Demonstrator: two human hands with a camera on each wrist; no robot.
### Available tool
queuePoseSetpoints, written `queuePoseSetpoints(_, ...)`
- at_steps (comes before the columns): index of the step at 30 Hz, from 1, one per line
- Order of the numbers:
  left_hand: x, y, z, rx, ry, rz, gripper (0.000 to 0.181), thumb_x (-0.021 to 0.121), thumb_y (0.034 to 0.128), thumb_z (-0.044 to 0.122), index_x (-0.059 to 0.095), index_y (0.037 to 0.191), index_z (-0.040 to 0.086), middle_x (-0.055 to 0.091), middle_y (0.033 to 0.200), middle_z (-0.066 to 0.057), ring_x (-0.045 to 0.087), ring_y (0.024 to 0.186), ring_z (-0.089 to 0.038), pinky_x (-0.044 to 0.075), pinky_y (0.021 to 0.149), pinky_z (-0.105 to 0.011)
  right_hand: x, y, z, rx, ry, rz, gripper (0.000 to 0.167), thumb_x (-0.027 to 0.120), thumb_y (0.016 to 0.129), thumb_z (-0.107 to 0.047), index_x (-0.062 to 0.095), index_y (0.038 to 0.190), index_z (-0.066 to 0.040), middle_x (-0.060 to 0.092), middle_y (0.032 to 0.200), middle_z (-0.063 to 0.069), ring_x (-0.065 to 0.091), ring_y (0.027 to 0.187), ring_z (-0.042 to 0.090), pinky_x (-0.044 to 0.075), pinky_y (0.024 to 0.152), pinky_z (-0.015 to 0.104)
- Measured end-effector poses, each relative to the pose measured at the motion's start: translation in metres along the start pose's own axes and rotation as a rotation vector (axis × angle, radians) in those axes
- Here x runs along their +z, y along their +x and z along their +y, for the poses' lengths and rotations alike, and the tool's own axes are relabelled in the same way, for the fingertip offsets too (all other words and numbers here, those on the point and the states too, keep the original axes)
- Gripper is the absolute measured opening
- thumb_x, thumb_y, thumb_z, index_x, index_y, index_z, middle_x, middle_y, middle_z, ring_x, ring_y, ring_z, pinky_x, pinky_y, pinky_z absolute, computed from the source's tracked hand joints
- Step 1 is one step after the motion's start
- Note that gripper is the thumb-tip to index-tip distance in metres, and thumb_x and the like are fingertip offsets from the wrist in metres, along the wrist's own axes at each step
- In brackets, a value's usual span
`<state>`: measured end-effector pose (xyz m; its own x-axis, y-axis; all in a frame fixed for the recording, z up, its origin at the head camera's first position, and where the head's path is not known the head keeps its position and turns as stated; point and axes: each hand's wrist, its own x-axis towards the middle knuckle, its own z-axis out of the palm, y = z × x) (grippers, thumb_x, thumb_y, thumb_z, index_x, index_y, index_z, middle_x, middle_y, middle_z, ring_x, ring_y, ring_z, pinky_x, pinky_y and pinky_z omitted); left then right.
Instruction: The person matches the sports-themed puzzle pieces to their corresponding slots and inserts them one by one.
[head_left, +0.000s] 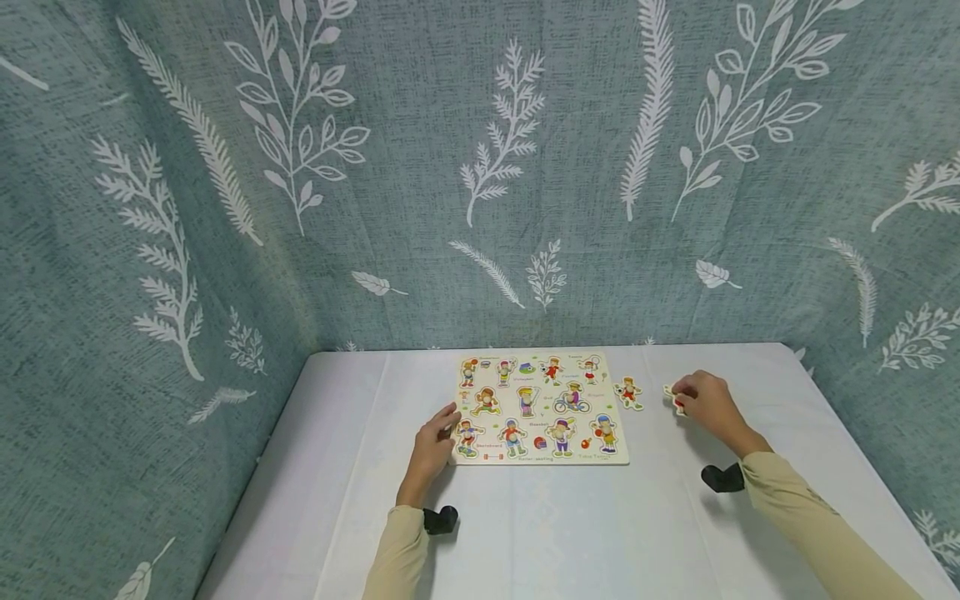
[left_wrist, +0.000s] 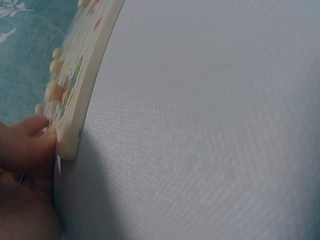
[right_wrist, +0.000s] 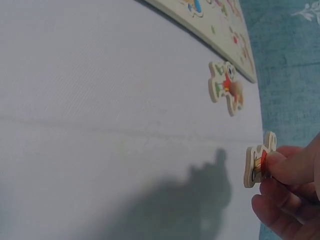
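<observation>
A wooden knobbed puzzle board (head_left: 506, 425) with printed sports figures lies flat on the white table. At its left edge, my left hand (head_left: 432, 448) rests with thumb and fingertips touching the side; the left wrist view shows the thumb (left_wrist: 30, 150) against the board's corner. Right of the board, my right hand (head_left: 708, 406) pinches a small wooden puzzle piece (right_wrist: 257, 164) between thumb and fingers, held above the table. Red and yellow show on this piece, and the fingers hide part of it. A footballer puzzle piece (head_left: 628, 392) lies between the board and my right hand.
The white table (head_left: 570, 533) runs back to a grey-green curtain (head_left: 420, 167) with white leaf prints. Curtain also hangs along both sides. Black wrist mounts (head_left: 441, 520) stick out from both sleeves. Small knobs (left_wrist: 54, 91) stand up from the board.
</observation>
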<state>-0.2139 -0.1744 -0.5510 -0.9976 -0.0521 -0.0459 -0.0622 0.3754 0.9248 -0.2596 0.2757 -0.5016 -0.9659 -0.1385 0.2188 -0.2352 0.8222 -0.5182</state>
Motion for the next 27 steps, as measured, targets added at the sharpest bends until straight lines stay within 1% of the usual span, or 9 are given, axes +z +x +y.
queuePoseSetpoints(5,0.0,0.0,0.0,-0.001,0.007,0.004,0.053,0.048,0.0774,-0.019,0.056,0.128,-0.005,0.042,0.145,-0.009,0.036,0.134,-0.03,0.038,0.101,-0.044,0.0,0.002,-0.005,-0.017,0.01,-0.004,0.008,0.064,0.077,0.009,0.069,0.084,0.007,0.059,0.076,0.012,0.055,0.071,0.026,0.047,0.062,0.041)
queuePoseSetpoints(12,0.001,-0.001,0.001,-0.002,0.006,0.008,0.052,0.048,0.0782,-0.019,0.056,0.127,-0.005,0.042,0.145,-0.009,0.038,0.133,-0.03,0.039,0.1,-0.044,0.0,0.009,-0.013,-0.071,0.022,0.007,0.009,0.065,0.078,0.009,0.07,0.085,0.006,0.06,0.075,0.011,0.056,0.069,0.024,0.047,0.059,0.037)
queuePoseSetpoints(19,0.0,0.0,-0.001,0.006,0.013,0.01,0.053,0.047,0.0773,-0.019,0.057,0.127,-0.005,0.043,0.145,-0.009,0.04,0.131,-0.03,0.041,0.098,-0.043,0.005,0.022,-0.027,-0.073,0.06,-0.013,0.009,0.065,0.079,0.008,0.069,0.086,0.006,0.06,0.078,0.012,0.057,0.071,0.026,0.048,0.061,0.038)
queuePoseSetpoints(22,0.0,0.0,0.0,0.022,0.025,0.005,0.053,0.047,0.0763,-0.019,0.056,0.127,-0.006,0.043,0.144,-0.011,0.041,0.13,-0.031,0.041,0.096,-0.044,0.009,0.028,-0.031,-0.089,0.066,-0.025,0.009,0.065,0.079,0.007,0.069,0.086,0.006,0.06,0.078,0.013,0.057,0.072,0.026,0.048,0.061,0.039)
queuePoseSetpoints(25,-0.001,0.0,-0.001,0.025,0.025,0.008,0.053,0.047,0.0758,-0.019,0.057,0.126,-0.006,0.044,0.144,-0.01,0.04,0.131,-0.031,0.041,0.097,-0.044,0.015,0.036,-0.035,-0.099,0.07,-0.033,0.009,0.064,0.079,0.007,0.07,0.086,0.005,0.06,0.078,0.012,0.057,0.072,0.026,0.048,0.062,0.039)
queuePoseSetpoints(27,0.0,0.0,-0.002,0.016,0.017,0.009,0.053,0.048,0.0763,-0.018,0.057,0.126,-0.005,0.044,0.144,-0.009,0.039,0.131,-0.029,0.041,0.098,-0.043,0.019,0.041,-0.038,-0.099,0.077,-0.04,0.009,0.063,0.08,0.007,0.07,0.086,0.005,0.06,0.079,0.012,0.057,0.072,0.026,0.049,0.062,0.039)
